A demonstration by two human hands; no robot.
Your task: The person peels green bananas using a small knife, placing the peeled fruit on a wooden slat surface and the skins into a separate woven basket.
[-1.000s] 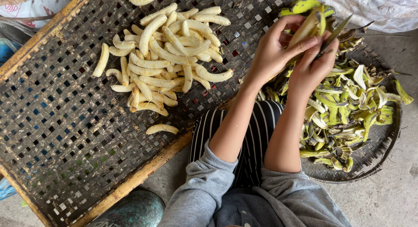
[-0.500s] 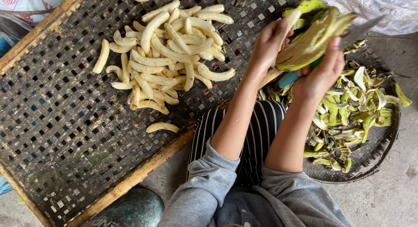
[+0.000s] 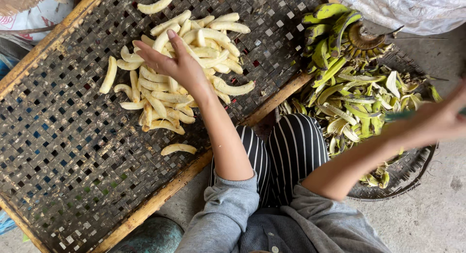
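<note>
Dozens of peeled bananas (image 3: 184,73) lie heaped on the woven drying rack (image 3: 58,151), pale, matte and curved. Your left hand (image 3: 174,61) hovers over the heap, fingers spread, holding nothing; spread pieces singly so the lattice airs them. Rightward, glossy green peels (image 3: 359,102) fill the shallow basket (image 3: 412,170). Your right hand (image 3: 437,122) is blurred; its grip cannot be told.

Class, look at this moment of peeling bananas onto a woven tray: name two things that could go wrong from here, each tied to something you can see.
1. The left hand is open over the pile of peeled bananas; a careless drop could roll one toward the tray's wooden edge.
2. The right hand is blurred in motion above the basket of green peels; a hasty swing might scatter the peels.
</note>
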